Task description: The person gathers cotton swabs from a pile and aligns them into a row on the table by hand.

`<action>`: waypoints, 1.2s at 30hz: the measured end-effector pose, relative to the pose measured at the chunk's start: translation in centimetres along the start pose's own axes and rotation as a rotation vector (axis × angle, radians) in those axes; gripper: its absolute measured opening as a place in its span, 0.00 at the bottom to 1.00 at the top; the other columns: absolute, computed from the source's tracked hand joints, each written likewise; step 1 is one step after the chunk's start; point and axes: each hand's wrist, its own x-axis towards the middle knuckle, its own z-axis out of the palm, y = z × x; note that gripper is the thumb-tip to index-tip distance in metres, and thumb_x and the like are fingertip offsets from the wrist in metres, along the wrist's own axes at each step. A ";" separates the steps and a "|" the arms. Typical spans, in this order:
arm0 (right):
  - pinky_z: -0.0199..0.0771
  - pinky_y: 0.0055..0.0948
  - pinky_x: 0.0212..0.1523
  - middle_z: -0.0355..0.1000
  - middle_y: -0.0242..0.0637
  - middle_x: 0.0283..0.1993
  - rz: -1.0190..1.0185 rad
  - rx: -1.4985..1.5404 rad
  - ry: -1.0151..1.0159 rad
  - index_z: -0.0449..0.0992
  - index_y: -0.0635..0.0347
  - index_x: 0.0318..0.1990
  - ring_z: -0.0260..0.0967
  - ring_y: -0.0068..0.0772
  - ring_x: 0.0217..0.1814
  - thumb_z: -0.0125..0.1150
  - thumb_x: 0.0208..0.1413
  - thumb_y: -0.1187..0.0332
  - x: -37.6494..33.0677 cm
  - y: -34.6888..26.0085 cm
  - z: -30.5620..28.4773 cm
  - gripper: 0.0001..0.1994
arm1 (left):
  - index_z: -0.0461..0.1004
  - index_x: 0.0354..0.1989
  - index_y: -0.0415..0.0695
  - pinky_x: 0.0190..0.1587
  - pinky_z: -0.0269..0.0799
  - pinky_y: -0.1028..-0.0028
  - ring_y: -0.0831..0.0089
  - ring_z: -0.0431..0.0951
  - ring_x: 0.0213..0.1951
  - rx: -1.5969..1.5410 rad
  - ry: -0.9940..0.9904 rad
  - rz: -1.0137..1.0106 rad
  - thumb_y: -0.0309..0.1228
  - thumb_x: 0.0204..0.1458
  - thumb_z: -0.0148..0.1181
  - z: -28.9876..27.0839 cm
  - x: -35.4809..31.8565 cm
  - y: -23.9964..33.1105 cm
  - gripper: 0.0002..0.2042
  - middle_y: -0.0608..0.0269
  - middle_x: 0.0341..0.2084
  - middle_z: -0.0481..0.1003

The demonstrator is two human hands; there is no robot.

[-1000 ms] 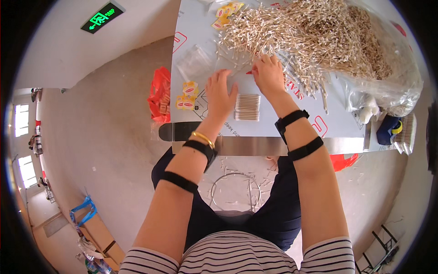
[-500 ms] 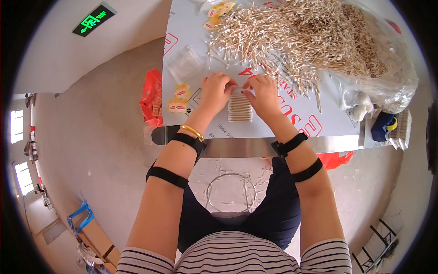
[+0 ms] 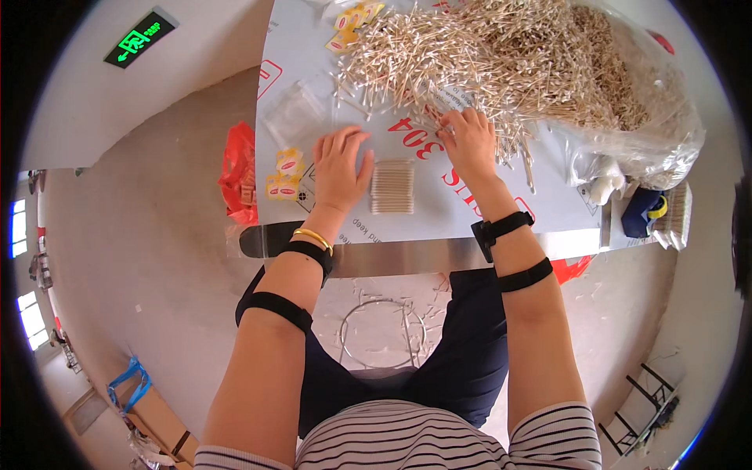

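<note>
A big heap of cotton swabs covers the far part of the metal table. A neat bundle of aligned swabs lies flat on the table in front of me. My left hand rests flat beside the bundle's left edge, fingers spread. My right hand reaches into the near edge of the heap, fingers curled over loose swabs there. Whether it grips any swabs is hidden under the fingers.
Small yellow and red packets lie left of my left hand. Clear plastic bags sit further left. A large transparent bag holds more swabs at the right. A red bag hangs off the table's left edge.
Both hands were together on the swab bundle. My left hand now lies beside it, and my right hand has moved up and right to the heap's edge.
</note>
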 end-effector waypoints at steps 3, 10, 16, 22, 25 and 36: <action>0.66 0.43 0.57 0.72 0.33 0.44 -0.087 -0.084 -0.022 0.80 0.50 0.40 0.68 0.42 0.55 0.73 0.53 0.65 1.0 0.8 -0.7 0.09 | 0.76 0.51 0.46 0.69 0.58 0.54 0.60 0.73 0.57 0.048 -0.017 -0.013 0.37 0.58 0.60 0.0 -0.1 0.1 0.15 0.62 0.54 0.75; 0.67 0.42 0.56 0.73 0.34 0.44 -0.052 -0.054 -0.081 0.81 0.51 0.37 0.70 0.41 0.55 0.70 0.55 0.66 2.1 2.1 -2.1 0.05 | 0.75 0.53 0.47 0.71 0.55 0.51 0.60 0.71 0.59 0.087 -0.041 -0.020 0.38 0.58 0.60 0.1 -0.1 0.1 0.17 0.62 0.56 0.73; 0.67 0.43 0.56 0.73 0.34 0.44 -0.082 -0.025 0.016 0.81 0.49 0.35 0.70 0.41 0.55 0.71 0.54 0.64 2.5 -1.3 -1.7 0.05 | 0.74 0.55 0.47 0.73 0.53 0.50 0.60 0.69 0.61 0.096 -0.080 -0.036 0.41 0.57 0.61 0.1 -0.1 0.2 0.19 0.62 0.56 0.71; 0.69 0.44 0.55 0.75 0.37 0.43 -0.017 -0.102 -0.099 0.83 0.52 0.32 0.72 0.43 0.53 0.70 0.52 0.66 3.7 -4.3 0.8 0.04 | 0.73 0.54 0.48 0.73 0.52 0.49 0.61 0.69 0.61 0.108 -0.080 -0.040 0.41 0.57 0.61 0.2 0.0 0.5 0.19 0.62 0.56 0.71; 0.70 0.45 0.54 0.77 0.39 0.42 -0.040 -0.150 -0.157 0.84 0.52 0.31 0.73 0.44 0.52 0.68 0.52 0.67 4.0 -4.3 1.3 0.03 | 0.73 0.54 0.48 0.73 0.52 0.48 0.62 0.69 0.62 0.116 -0.082 -0.050 0.42 0.56 0.61 0.1 0.0 0.5 0.20 0.61 0.56 0.71; 0.72 0.46 0.57 0.80 0.40 0.42 -0.062 -0.205 -0.244 0.85 0.56 0.35 0.75 0.44 0.55 0.66 0.55 0.64 5.7 -4.2 0.7 0.07 | 0.73 0.53 0.48 0.73 0.52 0.48 0.63 0.69 0.63 0.142 -0.087 -0.045 0.43 0.56 0.61 0.2 0.0 0.6 0.19 0.62 0.56 0.71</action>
